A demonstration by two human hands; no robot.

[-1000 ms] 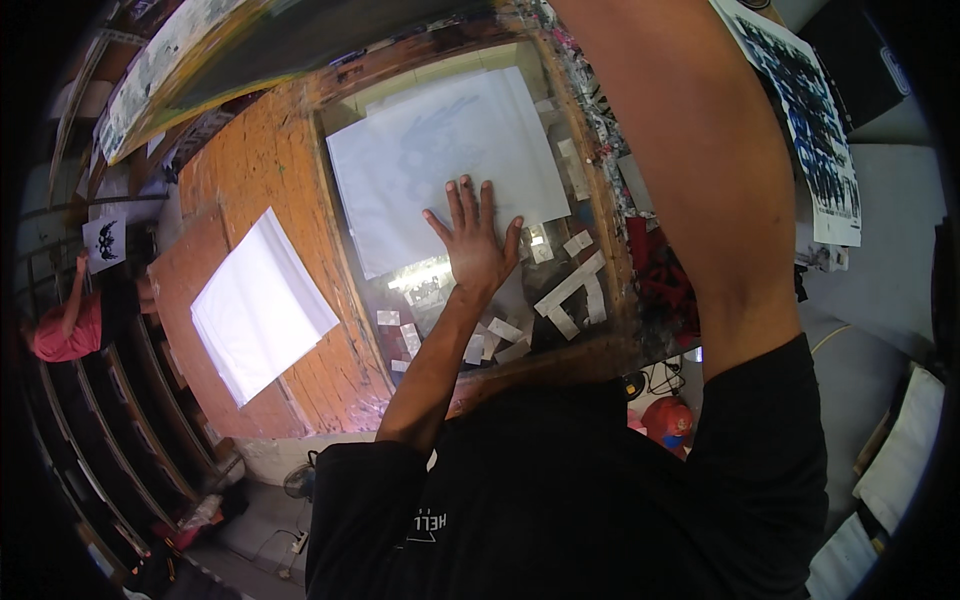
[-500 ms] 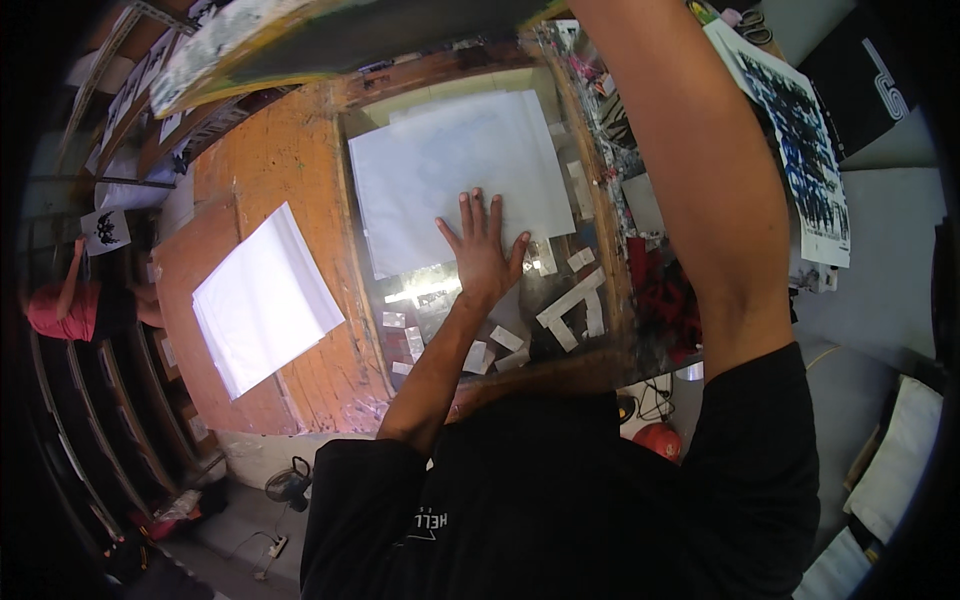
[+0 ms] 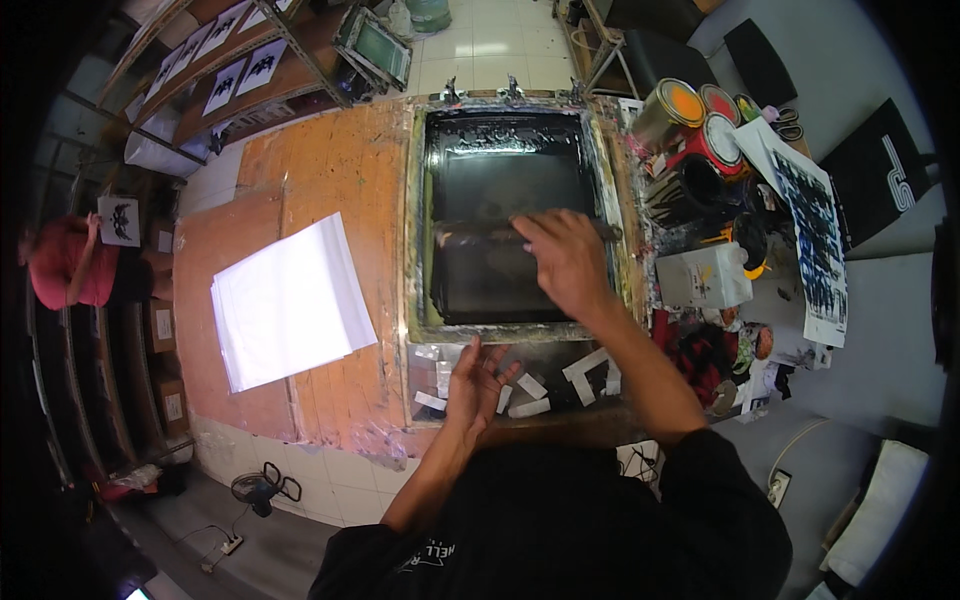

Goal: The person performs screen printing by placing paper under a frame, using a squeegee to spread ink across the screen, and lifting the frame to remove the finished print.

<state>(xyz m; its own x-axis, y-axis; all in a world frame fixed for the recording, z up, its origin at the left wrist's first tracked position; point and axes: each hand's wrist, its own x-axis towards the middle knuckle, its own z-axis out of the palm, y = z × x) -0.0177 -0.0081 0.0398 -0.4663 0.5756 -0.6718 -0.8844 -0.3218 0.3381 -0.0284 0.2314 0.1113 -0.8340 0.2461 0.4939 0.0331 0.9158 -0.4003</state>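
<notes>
A screen printing frame (image 3: 418, 210) with a dark mesh lies flat over the glass-topped part of the table. My right hand (image 3: 568, 258) is closed on a dark squeegee (image 3: 465, 233) that lies across the middle of the mesh. Wet black ink (image 3: 500, 143) is banked along the frame's far end. At the frame's near edge is my left hand (image 3: 478, 388), its palm turned up and its fingers apart; one fingertip meets or nearly meets the edge. A stack of white sheets (image 3: 293, 302) rests on the wooden table to the left.
Paint cans (image 3: 675, 108) and a white tub (image 3: 705, 277) crowd the right side, beside an ink-smeared sheet (image 3: 805, 235). Hinge clamps (image 3: 512, 88) hold the frame's far edge. At far left a person in a red shirt (image 3: 72, 265) holds a printed sheet (image 3: 120, 220) by shelves.
The raised frame has come down over the sheets on the glass. My right hand, formerly up out of view, now grips the squeegee. My left hand has drawn back off the sheets.
</notes>
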